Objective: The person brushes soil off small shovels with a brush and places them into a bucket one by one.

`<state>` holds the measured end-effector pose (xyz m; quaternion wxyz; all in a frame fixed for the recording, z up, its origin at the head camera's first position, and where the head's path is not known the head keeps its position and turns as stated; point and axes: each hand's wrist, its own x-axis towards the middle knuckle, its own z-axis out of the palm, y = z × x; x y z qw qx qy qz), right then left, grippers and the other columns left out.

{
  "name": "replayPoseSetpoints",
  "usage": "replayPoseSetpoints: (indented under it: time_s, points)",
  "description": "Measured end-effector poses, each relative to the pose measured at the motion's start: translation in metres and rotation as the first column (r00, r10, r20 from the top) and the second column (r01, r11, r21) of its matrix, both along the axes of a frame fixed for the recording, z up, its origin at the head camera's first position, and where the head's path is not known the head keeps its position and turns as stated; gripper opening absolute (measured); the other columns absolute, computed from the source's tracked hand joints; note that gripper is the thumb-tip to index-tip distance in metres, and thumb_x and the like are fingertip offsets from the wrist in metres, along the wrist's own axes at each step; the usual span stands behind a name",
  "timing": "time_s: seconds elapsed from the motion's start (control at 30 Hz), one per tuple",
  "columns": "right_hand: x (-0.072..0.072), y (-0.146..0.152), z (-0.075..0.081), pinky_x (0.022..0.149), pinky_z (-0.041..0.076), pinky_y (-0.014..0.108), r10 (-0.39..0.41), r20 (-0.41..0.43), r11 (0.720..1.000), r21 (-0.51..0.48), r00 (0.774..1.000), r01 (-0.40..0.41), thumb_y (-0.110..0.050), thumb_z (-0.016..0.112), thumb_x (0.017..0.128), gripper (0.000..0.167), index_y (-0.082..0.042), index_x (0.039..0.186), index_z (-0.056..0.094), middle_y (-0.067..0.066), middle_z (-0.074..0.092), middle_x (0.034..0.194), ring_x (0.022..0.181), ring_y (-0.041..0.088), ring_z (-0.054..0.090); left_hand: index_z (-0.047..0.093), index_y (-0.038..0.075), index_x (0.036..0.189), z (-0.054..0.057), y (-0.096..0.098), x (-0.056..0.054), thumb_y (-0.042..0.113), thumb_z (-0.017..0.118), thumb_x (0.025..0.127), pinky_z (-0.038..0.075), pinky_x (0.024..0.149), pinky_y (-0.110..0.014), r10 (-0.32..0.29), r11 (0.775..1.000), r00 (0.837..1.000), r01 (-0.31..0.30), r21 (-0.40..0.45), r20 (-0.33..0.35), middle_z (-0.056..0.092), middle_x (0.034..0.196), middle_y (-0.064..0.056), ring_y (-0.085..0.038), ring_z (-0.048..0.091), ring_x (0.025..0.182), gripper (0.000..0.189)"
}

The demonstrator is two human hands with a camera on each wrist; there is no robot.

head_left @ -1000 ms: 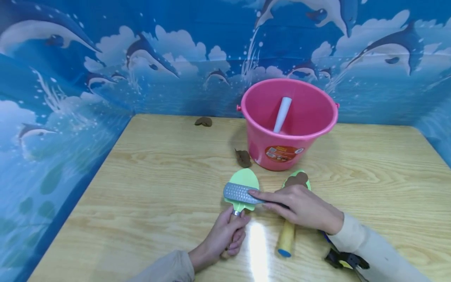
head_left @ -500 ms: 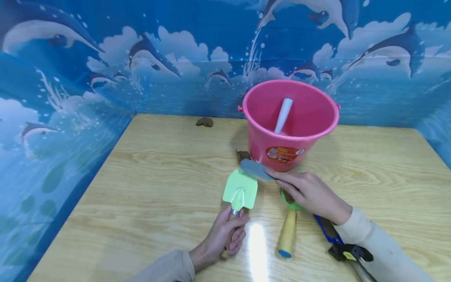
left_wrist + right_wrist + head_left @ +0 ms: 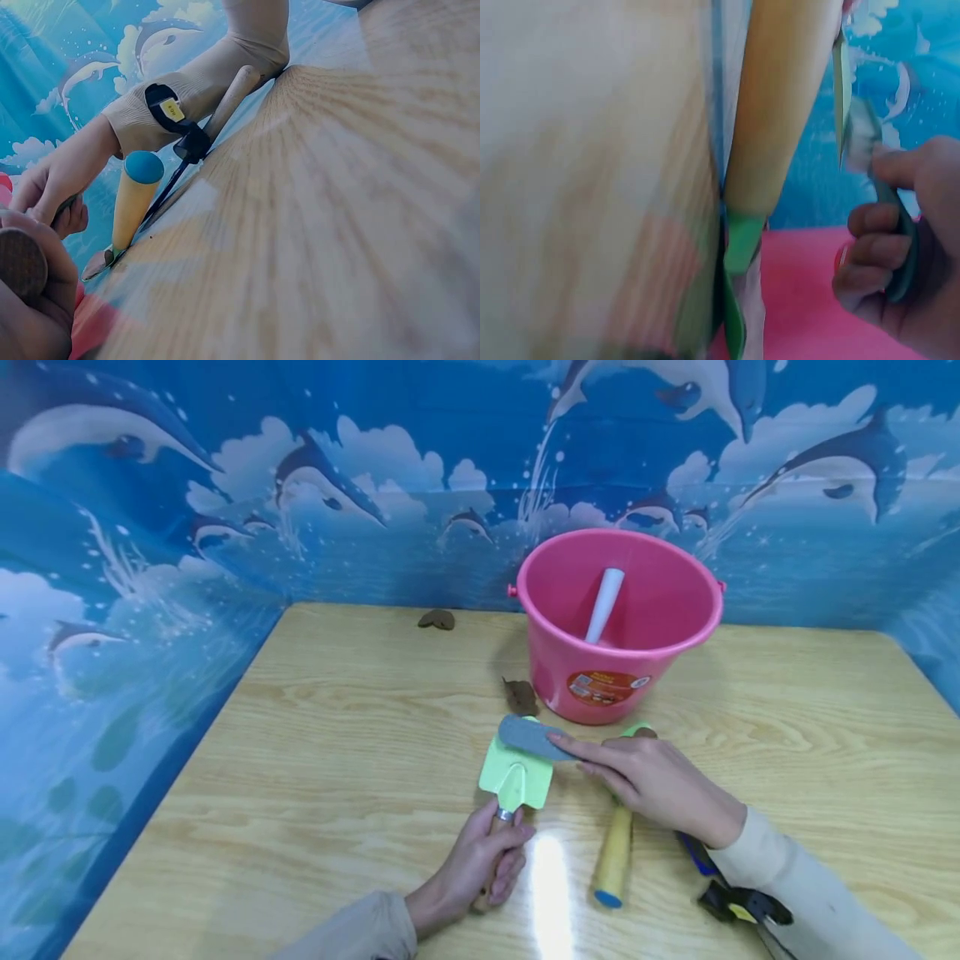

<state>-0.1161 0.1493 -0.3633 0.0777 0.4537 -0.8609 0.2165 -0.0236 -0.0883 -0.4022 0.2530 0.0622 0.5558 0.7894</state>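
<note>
My left hand [image 3: 468,864] grips the wooden handle of a small garden trowel, its pale green blade [image 3: 517,787] turned up over the table. In my right hand [image 3: 667,785] is a grey brush [image 3: 528,737], the index finger laid along its back. The brush overlaps the blade's upper part in the head view; in the right wrist view its whitish bristles [image 3: 861,139] show blurred right at the blade. Below the right hand lies a second green trowel with a yellowish handle [image 3: 613,860] and brown lumps on its blade, mostly hidden by that hand.
A pink bucket [image 3: 611,681] with a pale tube [image 3: 603,606] inside stands beyond the hands. Brown clay-like pieces lie beside it [image 3: 521,697] and at the back edge [image 3: 437,619]. A tool with a black fitting [image 3: 720,900] lies partly under the right sleeve.
The brush first lay bristle side up across the lower blade, then moved to the blade's far edge with its smooth back up. Now it is back over the blade. The left hand barely moved.
</note>
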Motion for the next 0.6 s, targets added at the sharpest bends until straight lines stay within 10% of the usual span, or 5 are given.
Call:
replayPoseSetpoints:
  time_s: [0.23, 0.37, 0.6]
  points:
    - [-0.006, 0.005, -0.003, 0.052, 0.040, 0.018, -0.107, 0.015, 0.992, -0.063, 0.994, 0.108, -0.004, 0.067, 0.088, 0.054, -0.018, 0.139, 0.053, -0.014, 0.044, 0.067, 0.056, -0.002, 0.039, 0.036, 0.009, 0.087, -0.001, 0.000, 0.000, 0.013, 0.044, 0.099, 0.032, 0.032, -0.018, -0.009, 1.000, 1.000, 0.009, -0.005, -0.024, 0.038, 0.054, 0.007, -0.004, 0.036, 0.038, 0.016]
    - [-0.002, -0.001, -0.003, 0.058, 0.048, 0.023, -0.092, -0.012, 0.992, -0.089, 0.996, 0.091, -0.005, 0.066, 0.088, 0.052, -0.017, 0.138, 0.054, -0.007, 0.066, 0.082, 0.062, 0.000, 0.050, 0.037, 0.009, 0.087, -0.002, 0.000, 0.000, 0.014, 0.045, 0.099, 0.032, 0.032, -0.018, -0.008, 1.000, 1.000, 0.008, -0.016, -0.013, 0.038, 0.054, 0.007, -0.004, 0.036, 0.038, 0.015]
    - [0.015, -0.010, 0.005, 0.064, 0.051, 0.018, 0.103, 0.072, 0.995, -0.010, 0.992, -0.102, -0.010, 0.065, 0.091, 0.058, -0.024, 0.144, 0.047, -0.010, 0.068, 0.089, 0.073, -0.005, 0.054, 0.039, 0.009, 0.089, -0.002, 0.002, -0.001, 0.014, 0.047, 0.099, 0.032, 0.032, -0.019, 0.003, 1.000, 1.000, -0.003, -0.028, 0.026, 0.038, 0.052, 0.006, -0.005, 0.036, 0.037, 0.014]
